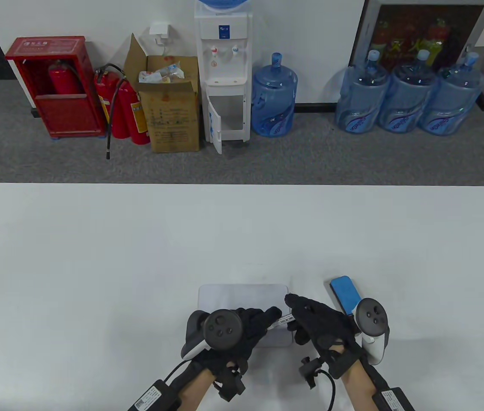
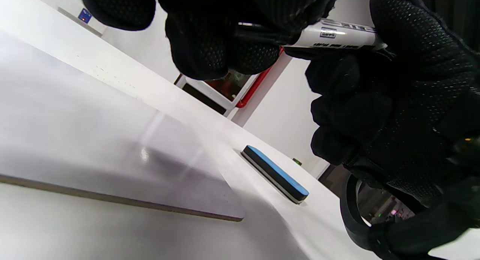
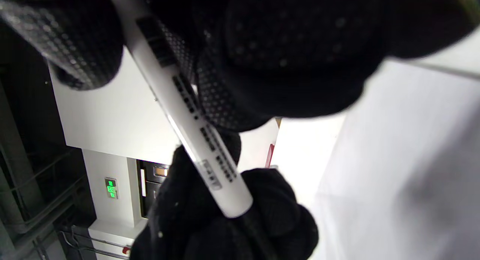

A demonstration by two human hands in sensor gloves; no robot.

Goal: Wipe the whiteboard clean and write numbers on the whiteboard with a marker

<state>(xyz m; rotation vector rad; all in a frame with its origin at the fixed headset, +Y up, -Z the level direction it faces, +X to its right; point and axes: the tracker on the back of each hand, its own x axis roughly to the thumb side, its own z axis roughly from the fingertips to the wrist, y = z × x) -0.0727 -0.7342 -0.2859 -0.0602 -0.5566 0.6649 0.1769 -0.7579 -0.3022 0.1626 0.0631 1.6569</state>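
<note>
Both grips clamp one marker (image 1: pixel 279 321): my left hand (image 1: pixel 242 329) on its dark end, my right hand (image 1: pixel 317 321) on the white barrel, above the whiteboard (image 1: pixel 242 297) on the counter (image 1: pixel 96 257). Left wrist view alone shows the board's bare surface. Eraser (image 1: pixel 345 295) lies just right. Behind the counter, a cardboard box (image 1: pixel 171 107) holds wrappers.

- Near half of the whiteboard (image 1: pixel 242 297) hidden under both hands in the table view; left part cut off by the frame in the left wrist view.
- Both ends of the marker (image 1: pixel 279 320) buried in gloved fingers; tip and cap unseen, print on the barrel too blurred to read.
- Near end of the eraser (image 1: pixel 345 295) covered by the tracker (image 1: pixel 371 317) on the right hand (image 1: pixel 325 327).
- Forearms cut off at the bottom edge.
</note>
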